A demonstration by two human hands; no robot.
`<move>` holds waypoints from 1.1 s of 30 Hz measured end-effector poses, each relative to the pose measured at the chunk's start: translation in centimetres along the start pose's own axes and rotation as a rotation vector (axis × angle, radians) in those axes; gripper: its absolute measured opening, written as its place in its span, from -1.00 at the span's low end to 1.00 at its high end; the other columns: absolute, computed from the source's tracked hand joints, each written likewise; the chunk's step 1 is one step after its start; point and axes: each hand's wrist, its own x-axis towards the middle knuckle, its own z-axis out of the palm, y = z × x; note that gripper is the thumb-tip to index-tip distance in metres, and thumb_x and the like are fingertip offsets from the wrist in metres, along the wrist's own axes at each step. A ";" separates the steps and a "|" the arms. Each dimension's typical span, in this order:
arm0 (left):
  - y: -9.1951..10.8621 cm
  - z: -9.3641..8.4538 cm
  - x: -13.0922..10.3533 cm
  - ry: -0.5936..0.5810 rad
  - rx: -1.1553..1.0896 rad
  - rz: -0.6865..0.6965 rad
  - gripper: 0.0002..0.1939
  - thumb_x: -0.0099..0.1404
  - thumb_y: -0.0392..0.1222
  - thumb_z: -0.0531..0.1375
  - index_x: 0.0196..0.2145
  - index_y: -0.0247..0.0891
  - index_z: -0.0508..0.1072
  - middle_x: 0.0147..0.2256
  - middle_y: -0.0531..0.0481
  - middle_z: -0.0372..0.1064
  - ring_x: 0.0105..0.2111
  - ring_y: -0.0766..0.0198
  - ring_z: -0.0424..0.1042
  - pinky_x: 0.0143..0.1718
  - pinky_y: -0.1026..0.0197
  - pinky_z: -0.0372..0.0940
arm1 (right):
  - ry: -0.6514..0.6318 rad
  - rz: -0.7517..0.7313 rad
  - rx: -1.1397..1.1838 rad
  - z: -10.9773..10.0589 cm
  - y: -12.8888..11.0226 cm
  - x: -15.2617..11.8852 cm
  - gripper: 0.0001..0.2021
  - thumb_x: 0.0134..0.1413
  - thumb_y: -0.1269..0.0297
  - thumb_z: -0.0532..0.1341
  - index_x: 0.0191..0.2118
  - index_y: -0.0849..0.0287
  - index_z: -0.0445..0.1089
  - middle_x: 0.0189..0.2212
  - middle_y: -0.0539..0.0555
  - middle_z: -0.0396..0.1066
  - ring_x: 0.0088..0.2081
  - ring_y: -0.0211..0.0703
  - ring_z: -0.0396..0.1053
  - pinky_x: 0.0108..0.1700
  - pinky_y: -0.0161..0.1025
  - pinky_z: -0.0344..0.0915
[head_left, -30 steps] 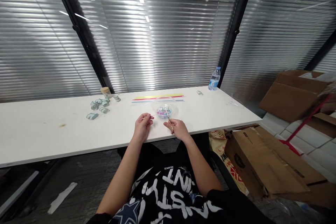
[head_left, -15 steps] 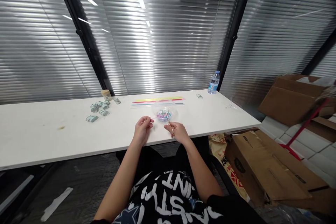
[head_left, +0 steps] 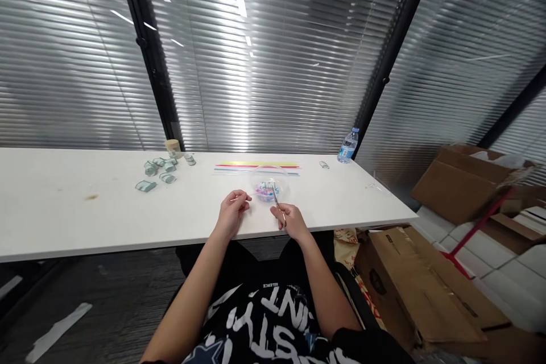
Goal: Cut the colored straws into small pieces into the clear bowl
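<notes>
My right hand (head_left: 290,219) grips a pair of scissors (head_left: 278,205) by the handles, their blades reaching over a clear plastic bowl (head_left: 282,189). Small pink, blue and purple pieces (head_left: 267,190) lie in the bowl. Left of the bowl, my left hand (head_left: 232,210) is closed, thumb and fingertips pinching a thin, pale pink strip that is hard to make out. Just behind the bowl lie long thin strips: a yellow strip (head_left: 251,163), a red strip (head_left: 232,166) and a blue strip (head_left: 232,170).
Several small grey-green bundles (head_left: 146,186) and a beige-lidded jar (head_left: 172,147) are at the left on the white table (head_left: 106,222). A water bottle (head_left: 347,147) stands back right, near a small loop (head_left: 324,165). Cardboard boxes (head_left: 430,278) crowd the floor at right.
The view has shifted and tilted slightly. The pink strip by my left hand shows less clearly. Both hands stay beside the bowl, the scissors a little further right.
</notes>
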 end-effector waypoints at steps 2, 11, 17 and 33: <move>0.0 0.0 0.0 -0.010 -0.005 0.006 -0.64 -0.02 -0.04 0.40 -0.39 -0.29 0.37 -0.44 0.04 0.39 -0.54 0.44 0.25 -0.45 0.34 0.13 | -0.025 -0.012 0.016 -0.1 0.1 0.0 -0.47 0.02 -0.20 0.17 -0.57 0.22 0.14 -0.75 -0.08 0.12 -0.66 -0.41 0.10 -0.52 -0.42 0.01; 0.0 0.1 -0.1 -0.025 -0.014 -0.008 -0.65 -0.03 -0.05 0.39 -0.40 -0.29 0.37 -0.45 0.03 0.40 -0.54 0.43 0.26 -0.44 0.32 0.13 | -0.060 -0.009 -0.021 -0.5 0.4 0.4 -0.49 0.04 -0.17 0.14 -0.56 0.23 0.15 -0.75 -0.07 0.15 -0.66 -0.40 0.12 -0.51 -0.41 0.02; 0.0 0.3 0.2 -0.011 -0.042 -0.007 -0.65 -0.04 -0.07 0.39 -0.41 -0.30 0.37 -0.47 0.05 0.39 -0.55 0.44 0.26 -0.44 0.33 0.12 | -0.070 0.000 -0.084 -0.7 0.3 0.5 -0.48 0.06 -0.18 0.13 -0.56 0.23 0.15 -0.74 -0.06 0.17 -0.65 -0.40 0.12 -0.50 -0.41 0.04; -0.2 0.3 0.2 -0.027 -0.046 -0.021 -0.66 -0.04 -0.06 0.38 -0.41 -0.30 0.36 -0.46 0.02 0.41 -0.55 0.43 0.26 -0.43 0.32 0.13 | -0.067 -0.028 0.025 -1.0 0.9 0.8 -0.48 0.08 -0.21 0.09 -0.49 0.24 0.22 -0.73 -0.05 0.20 -0.65 -0.41 0.11 -0.50 -0.41 0.00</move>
